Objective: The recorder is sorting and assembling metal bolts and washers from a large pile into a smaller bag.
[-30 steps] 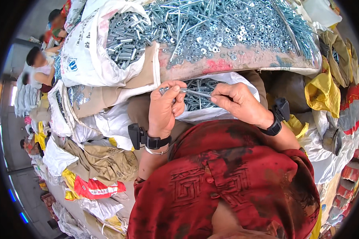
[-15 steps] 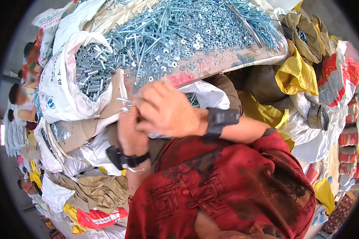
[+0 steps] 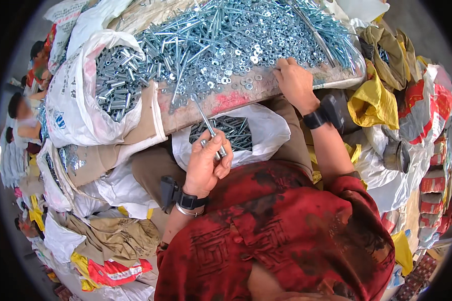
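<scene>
My left hand (image 3: 210, 160) is closed around a long, thin silver bolt (image 3: 203, 115), which slants up and away from the fingers. Short tube-like metal parts show at the same fingers, partly hidden by them. Farther up and to the right, my right hand (image 3: 295, 85) has its fingertips curled into the near edge of the loose nuts and washers (image 3: 271, 49). Whatever those fingers pinch is too small to make out. Between my legs, below the board (image 3: 231, 100), a white sack (image 3: 271, 131) holds many assembled bolts (image 3: 233, 135).
Metal sleeves (image 3: 118, 83) fill a white woven sack (image 3: 68, 108) at the left. Long bolts (image 3: 186, 37) lie heaped across the board. Yellow sacking (image 3: 371, 98) and a metal can (image 3: 396, 155) are at the right. Other people sit at the far left.
My hands were together near the board's left edge; they are now apart. The right has moved right to the nuts and washers, while the left keeps the bolt over the lap sack.
</scene>
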`<state>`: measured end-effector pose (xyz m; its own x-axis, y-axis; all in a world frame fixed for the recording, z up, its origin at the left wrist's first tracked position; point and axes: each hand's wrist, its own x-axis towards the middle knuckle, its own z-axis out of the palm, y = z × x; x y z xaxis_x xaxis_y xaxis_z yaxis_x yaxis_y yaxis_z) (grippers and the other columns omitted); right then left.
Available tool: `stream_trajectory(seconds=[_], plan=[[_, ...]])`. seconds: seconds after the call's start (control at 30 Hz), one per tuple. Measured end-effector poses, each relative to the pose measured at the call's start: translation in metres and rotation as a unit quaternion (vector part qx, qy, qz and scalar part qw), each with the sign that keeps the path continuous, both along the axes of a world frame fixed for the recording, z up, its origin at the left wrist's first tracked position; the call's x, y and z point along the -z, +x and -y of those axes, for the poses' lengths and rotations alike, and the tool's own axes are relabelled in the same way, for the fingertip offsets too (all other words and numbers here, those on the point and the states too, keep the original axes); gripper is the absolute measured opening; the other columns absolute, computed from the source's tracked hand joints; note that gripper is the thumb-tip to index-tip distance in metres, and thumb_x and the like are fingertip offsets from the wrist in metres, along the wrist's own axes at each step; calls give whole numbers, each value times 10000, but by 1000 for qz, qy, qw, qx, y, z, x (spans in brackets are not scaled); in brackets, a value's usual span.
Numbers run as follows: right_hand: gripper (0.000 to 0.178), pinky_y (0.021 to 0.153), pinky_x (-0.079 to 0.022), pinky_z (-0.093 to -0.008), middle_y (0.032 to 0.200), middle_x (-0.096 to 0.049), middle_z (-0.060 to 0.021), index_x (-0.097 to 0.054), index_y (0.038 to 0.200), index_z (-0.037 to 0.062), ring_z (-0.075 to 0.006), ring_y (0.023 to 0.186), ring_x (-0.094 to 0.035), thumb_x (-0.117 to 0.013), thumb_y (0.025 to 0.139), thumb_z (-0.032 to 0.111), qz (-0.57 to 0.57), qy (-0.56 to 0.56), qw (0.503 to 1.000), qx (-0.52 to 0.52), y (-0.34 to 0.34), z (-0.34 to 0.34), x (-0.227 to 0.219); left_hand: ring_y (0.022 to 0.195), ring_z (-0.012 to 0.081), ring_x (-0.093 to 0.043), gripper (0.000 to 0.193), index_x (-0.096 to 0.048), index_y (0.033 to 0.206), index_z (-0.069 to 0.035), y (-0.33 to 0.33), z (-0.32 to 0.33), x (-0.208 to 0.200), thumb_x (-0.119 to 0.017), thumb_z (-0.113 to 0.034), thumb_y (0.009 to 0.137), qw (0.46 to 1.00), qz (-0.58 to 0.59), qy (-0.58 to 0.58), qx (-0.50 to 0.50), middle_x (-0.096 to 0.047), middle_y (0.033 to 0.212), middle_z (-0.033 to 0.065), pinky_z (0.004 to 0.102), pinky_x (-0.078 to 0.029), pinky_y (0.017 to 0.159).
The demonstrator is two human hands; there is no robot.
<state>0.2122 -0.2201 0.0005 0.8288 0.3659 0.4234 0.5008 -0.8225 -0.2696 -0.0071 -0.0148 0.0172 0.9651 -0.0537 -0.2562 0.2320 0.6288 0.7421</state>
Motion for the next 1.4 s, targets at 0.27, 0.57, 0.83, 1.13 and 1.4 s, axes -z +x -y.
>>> stream_trajectory(seconds=[0.27, 0.57, 0.83, 1.13, 1.4], plan=[[155, 707, -529, -472, 848, -675, -219, -616, 901, 2, -393, 791, -675, -629, 853, 149, -83, 9, 992, -95, 6, -13, -16, 418, 63, -321, 213, -477, 954, -97, -9, -18, 2, -563, -284, 1009, 999, 41, 11, -32, -473, 628, 72, 208, -268, 373], [216, 750, -500, -519, 838, -680, -217, -607, 917, -5, -421, 861, -658, -658, 847, 193, -134, -104, 980, -106, -4, -36, -26, 422, 58, -346, 185, -503, 944, -88, -21, -43, -3, -588, -245, 993, 995, 52, 54, -64, -500, 617, 68, 195, -268, 382], [147, 550, -500, -290, 724, -653, -72, -610, 862, 16, -157, 617, -632, -723, 853, 109, -339, 172, 882, -279, -35, -36, -50, 496, 246, -553, 166, -594, 934, -58, -23, -42, 12, -669, -204, 911, 735, 79, 673, -11, -537, 584, 144, 375, -388, 497], [126, 500, -477, -198, 722, -641, -12, -679, 875, 10, -63, 578, -593, -770, 836, 88, -534, 330, 707, -325, -73, -28, -68, 695, 381, -614, 199, -530, 892, -50, -22, -24, 1, -651, -208, 889, 661, 189, 726, 17, -617, 765, 142, 475, -449, 589], [253, 493, -488, -236, 676, -628, -31, -669, 999, 19, -96, 567, -621, -654, 954, 268, -660, 325, 556, -387, -68, -39, -31, 653, 330, -601, 138, -579, 914, -27, -15, -29, 21, -688, -95, 864, 675, 236, 699, -27, -574, 735, 137, 421, -444, 576]])
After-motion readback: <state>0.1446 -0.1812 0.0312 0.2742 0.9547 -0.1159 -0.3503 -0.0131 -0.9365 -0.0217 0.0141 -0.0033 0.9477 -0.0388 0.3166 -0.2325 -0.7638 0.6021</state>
